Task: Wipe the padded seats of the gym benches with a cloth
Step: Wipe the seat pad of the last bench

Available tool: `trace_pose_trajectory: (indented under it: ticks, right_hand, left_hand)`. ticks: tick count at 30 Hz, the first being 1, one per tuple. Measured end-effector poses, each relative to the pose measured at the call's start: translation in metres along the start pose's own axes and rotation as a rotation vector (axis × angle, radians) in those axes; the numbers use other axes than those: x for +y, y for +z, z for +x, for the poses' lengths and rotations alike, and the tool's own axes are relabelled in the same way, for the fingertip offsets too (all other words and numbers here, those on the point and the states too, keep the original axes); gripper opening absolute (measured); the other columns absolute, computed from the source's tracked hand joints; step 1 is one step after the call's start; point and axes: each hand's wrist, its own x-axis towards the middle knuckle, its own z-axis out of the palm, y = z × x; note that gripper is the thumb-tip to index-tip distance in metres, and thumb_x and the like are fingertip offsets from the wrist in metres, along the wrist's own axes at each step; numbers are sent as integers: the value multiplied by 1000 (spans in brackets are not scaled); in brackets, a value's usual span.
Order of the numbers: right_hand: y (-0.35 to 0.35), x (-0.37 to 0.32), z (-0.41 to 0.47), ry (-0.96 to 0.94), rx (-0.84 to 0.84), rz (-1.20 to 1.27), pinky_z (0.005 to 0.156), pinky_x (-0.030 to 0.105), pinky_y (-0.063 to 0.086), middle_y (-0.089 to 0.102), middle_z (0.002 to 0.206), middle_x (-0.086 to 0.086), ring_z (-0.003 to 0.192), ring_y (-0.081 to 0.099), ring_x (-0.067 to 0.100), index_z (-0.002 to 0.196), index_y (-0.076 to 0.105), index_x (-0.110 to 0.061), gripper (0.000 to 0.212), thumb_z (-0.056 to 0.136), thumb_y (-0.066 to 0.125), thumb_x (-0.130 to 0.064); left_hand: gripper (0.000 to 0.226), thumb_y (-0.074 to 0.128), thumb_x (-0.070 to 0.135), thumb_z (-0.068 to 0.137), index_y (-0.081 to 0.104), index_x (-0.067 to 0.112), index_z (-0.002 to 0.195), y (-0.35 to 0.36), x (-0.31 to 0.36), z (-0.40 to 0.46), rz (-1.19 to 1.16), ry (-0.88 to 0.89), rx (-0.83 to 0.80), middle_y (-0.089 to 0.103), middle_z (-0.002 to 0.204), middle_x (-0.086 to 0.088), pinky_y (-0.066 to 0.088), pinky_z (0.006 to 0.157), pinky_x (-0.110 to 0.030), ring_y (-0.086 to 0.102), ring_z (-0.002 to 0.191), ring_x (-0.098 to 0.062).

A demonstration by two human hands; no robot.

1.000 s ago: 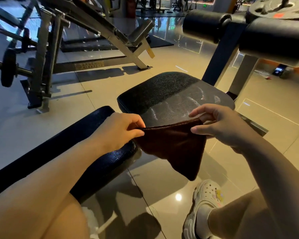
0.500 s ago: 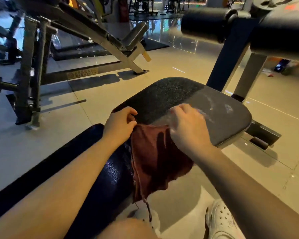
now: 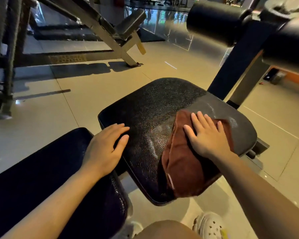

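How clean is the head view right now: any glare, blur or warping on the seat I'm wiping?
Head view: dim, warm light; a pale sheen of glare crosses the seat pad beside the cloth; both hands, the left hand and the right hand, look sharp; the roller pads at top right are soft, and the wide lens bends the frame edges; the glossy floor mirrors lights and casts long shadows.

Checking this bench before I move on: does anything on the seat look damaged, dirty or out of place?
No damage shows. The seat has pale smears at its far right, beyond the cloth, likely unwiped residue. The cloth is bunched and hangs over the near edge under the flat right hand. The left hand rests flat on the seat's left edge.
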Motion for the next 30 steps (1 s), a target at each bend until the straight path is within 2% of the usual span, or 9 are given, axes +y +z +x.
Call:
trace_pose_trajectory:
  ticks: [5,10,13,16,18,23,25,27,30]
  right_hand:
    - [0,7,0,39,77,16,119,53,-2,0,164,-5,151,-1,16,156,10,-34,58,102,16,-54]
    - [15,-57,-34,-183,16,-19,118,50,-9,-3,164,-8,150,-6,14,156,7,-29,61,101,11,-54]
    - [25,-90,-66,-377,45,21,119,45,-5,8,164,-4,151,2,16,156,17,-25,80,85,-2,-57]
    - [38,-87,-94,-540,128,11,120,45,17,33,157,0,146,27,20,149,39,-20,66,95,19,-51]
    - [43,-76,-105,-577,160,15,119,42,19,38,154,-1,144,33,19,147,43,-20,59,99,26,-50]
    - [36,-45,-98,-407,242,16,117,35,19,42,151,-1,140,40,18,144,47,-21,71,97,15,-63]
    - [25,-24,-80,-248,178,5,119,37,10,24,160,-4,147,23,16,152,31,-26,81,89,3,-70]
    - [15,-7,-62,-92,61,0,121,41,0,5,164,-9,151,4,13,156,13,-31,72,94,5,-66]
    - [11,-16,-54,-52,21,-24,120,46,-5,-3,164,-9,150,-5,14,156,6,-32,62,100,9,-57]
  left_hand:
    - [62,23,57,89,62,24,126,4,2,4,27,-14,11,57,134,6,34,107,-36,46,130,-12]
    - [62,22,55,89,63,23,124,3,4,6,14,-30,27,60,130,6,34,102,-32,49,125,-13]
    - [66,19,55,88,63,23,124,2,4,6,8,-37,17,60,130,6,33,101,-29,49,124,-13]
    - [70,16,56,86,64,22,123,0,4,7,9,-38,6,59,132,5,31,101,-27,48,126,-13]
    - [71,15,57,85,63,22,125,0,3,5,10,-39,-3,57,135,5,29,103,-26,45,129,-13]
    - [70,17,58,86,60,23,129,0,2,2,22,-11,-30,53,139,6,27,106,-27,41,133,-13]
    - [61,24,53,90,60,22,129,0,1,1,20,-14,-25,54,138,6,27,103,-25,42,132,-13]
    - [52,31,44,91,59,22,130,1,2,1,32,-22,-18,55,137,5,27,101,-24,44,131,-13]
    - [49,34,40,91,59,22,129,1,4,4,60,-32,4,57,135,6,32,99,-27,46,128,-13]
